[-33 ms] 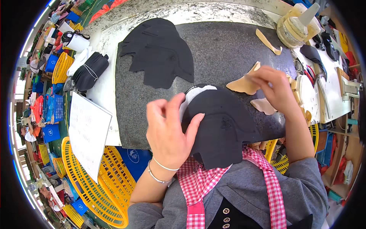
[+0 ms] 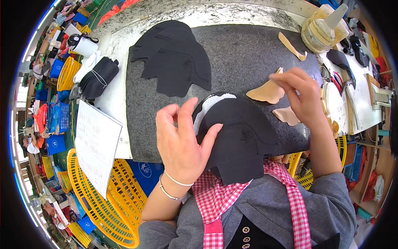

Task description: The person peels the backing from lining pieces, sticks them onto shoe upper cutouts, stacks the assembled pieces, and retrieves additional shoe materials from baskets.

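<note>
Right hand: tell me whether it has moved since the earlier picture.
No. The right hand is in the same spot against the dark stone slab, its fingers at the top edge of the tan piece.

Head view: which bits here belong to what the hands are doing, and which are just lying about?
In use:
left hand on the black cut piece
right hand at a tan piece
dark stone slab

Lying about:
black stack
glue bottle
paper sheet
yellow basket

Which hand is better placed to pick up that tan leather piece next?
Right hand: its fingertips already meet the tan piece. The left hand rests its thumb on the black cut panel, likely steadying it.
</note>
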`<action>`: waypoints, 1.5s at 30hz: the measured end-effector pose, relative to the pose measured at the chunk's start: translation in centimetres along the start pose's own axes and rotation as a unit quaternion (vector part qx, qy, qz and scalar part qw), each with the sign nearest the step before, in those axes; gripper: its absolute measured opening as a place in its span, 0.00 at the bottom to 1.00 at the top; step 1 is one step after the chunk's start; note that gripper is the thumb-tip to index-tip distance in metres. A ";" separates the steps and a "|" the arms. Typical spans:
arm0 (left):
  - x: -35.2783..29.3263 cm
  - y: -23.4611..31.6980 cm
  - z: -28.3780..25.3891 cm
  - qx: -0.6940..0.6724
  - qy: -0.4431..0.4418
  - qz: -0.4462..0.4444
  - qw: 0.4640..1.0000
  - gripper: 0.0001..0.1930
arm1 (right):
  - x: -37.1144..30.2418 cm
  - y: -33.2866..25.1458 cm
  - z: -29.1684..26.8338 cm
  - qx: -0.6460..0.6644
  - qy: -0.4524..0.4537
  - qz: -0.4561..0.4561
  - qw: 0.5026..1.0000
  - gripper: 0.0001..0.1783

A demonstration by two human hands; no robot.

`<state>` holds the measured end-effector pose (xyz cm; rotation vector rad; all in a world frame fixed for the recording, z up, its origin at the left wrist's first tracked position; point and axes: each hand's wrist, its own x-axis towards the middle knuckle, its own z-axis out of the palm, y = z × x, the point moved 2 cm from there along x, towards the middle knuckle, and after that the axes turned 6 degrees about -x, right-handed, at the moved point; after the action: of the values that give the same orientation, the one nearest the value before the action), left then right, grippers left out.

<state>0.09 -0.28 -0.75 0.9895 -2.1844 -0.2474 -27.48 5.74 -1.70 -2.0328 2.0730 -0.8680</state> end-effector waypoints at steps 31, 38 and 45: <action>3.8 1.1 1.7 -0.429 -0.176 -0.014 0.886 0.23 | 0.8 -8.0 0.7 0.157 0.094 -0.163 0.970 0.10; 3.9 0.0 2.2 -0.572 -0.197 -0.050 0.795 0.16 | 0.2 -7.6 1.1 0.358 -0.009 -0.081 0.930 0.01; 4.5 -2.2 0.8 -0.640 -0.261 -0.263 0.673 0.20 | 2.7 -4.0 1.5 0.703 0.070 0.276 0.652 0.10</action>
<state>-1.13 -5.11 0.08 0.6214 -1.3690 -2.1903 -23.48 2.97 -0.24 -0.4483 1.0301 -1.6613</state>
